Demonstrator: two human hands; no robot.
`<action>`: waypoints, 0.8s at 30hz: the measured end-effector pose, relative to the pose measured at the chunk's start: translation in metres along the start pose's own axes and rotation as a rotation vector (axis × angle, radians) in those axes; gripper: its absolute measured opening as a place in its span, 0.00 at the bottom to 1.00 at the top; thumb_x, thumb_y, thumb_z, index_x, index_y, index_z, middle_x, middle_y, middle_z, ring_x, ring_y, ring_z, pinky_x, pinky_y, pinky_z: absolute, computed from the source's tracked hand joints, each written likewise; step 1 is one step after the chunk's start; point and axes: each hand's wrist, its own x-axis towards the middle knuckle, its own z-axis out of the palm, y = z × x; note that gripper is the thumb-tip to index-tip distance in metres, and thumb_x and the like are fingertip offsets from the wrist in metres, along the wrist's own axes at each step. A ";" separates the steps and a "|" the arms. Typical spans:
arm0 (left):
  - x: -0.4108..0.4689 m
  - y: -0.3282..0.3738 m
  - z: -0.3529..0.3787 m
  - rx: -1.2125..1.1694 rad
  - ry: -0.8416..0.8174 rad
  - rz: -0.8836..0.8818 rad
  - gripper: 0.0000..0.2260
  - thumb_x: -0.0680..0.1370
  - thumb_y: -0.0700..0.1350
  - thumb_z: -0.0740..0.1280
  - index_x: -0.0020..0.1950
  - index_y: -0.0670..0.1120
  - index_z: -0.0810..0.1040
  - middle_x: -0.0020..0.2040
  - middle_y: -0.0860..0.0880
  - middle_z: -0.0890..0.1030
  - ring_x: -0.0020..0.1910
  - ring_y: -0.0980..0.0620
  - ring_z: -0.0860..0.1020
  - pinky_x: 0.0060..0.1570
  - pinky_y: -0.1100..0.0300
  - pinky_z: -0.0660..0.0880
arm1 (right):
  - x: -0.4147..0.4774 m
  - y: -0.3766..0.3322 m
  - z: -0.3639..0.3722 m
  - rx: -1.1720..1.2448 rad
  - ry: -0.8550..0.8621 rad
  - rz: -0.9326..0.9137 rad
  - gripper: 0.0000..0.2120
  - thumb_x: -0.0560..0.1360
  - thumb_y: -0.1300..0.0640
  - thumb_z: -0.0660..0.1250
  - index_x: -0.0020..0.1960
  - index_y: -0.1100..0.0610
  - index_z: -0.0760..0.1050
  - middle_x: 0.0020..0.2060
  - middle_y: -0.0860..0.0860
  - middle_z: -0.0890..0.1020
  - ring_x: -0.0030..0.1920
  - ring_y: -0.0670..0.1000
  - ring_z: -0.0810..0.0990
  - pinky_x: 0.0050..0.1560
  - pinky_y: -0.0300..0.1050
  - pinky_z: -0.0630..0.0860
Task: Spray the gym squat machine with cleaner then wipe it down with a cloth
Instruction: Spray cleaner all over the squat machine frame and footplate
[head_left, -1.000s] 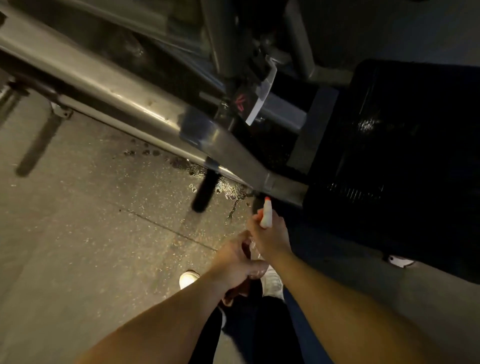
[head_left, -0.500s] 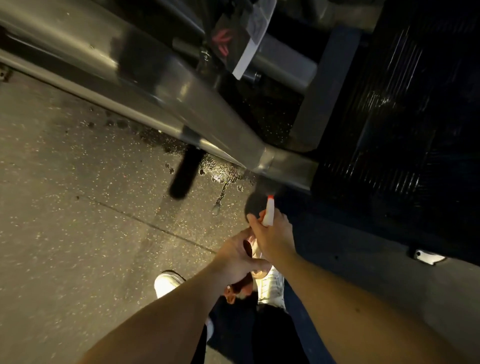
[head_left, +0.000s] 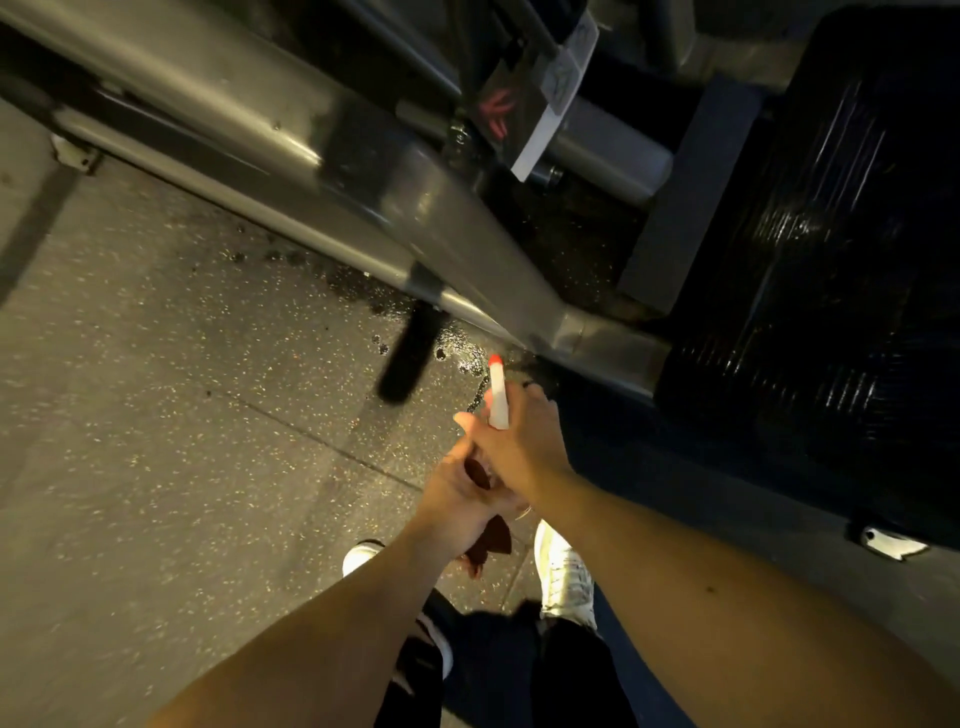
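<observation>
My right grip (head_left: 519, 449) curled round the sprayer (head_left: 497, 397), long axis running away from me, red tip aimed at the frame (head_left: 457, 223), my left grip (head_left: 457, 506) clutching a cloth (head_left: 492, 540)

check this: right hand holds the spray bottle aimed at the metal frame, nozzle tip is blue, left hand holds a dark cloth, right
One thing is off: the nozzle tip is red, not blue, as the head view shows. The rest stands: the right hand holds the spray bottle aimed at the metal frame, and the left hand holds a dark cloth.
</observation>
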 end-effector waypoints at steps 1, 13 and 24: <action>-0.004 0.007 -0.006 -0.010 0.030 0.004 0.25 0.70 0.26 0.76 0.65 0.38 0.75 0.39 0.55 0.84 0.38 0.64 0.82 0.39 0.70 0.76 | 0.000 -0.012 -0.001 -0.013 0.000 -0.022 0.21 0.74 0.39 0.75 0.57 0.52 0.78 0.48 0.46 0.75 0.51 0.48 0.74 0.59 0.49 0.75; -0.036 0.066 -0.059 -0.181 0.247 0.164 0.31 0.61 0.36 0.83 0.62 0.43 0.78 0.43 0.48 0.85 0.41 0.56 0.81 0.45 0.62 0.79 | -0.009 -0.125 -0.028 -0.101 -0.007 -0.244 0.22 0.74 0.37 0.73 0.54 0.54 0.77 0.52 0.52 0.81 0.60 0.55 0.75 0.66 0.54 0.70; -0.097 0.128 -0.087 -0.278 0.332 0.241 0.20 0.68 0.28 0.79 0.55 0.40 0.78 0.39 0.48 0.83 0.38 0.51 0.79 0.43 0.57 0.79 | -0.042 -0.213 -0.069 -0.170 -0.015 -0.346 0.19 0.73 0.35 0.73 0.46 0.50 0.73 0.44 0.49 0.78 0.53 0.54 0.77 0.63 0.52 0.68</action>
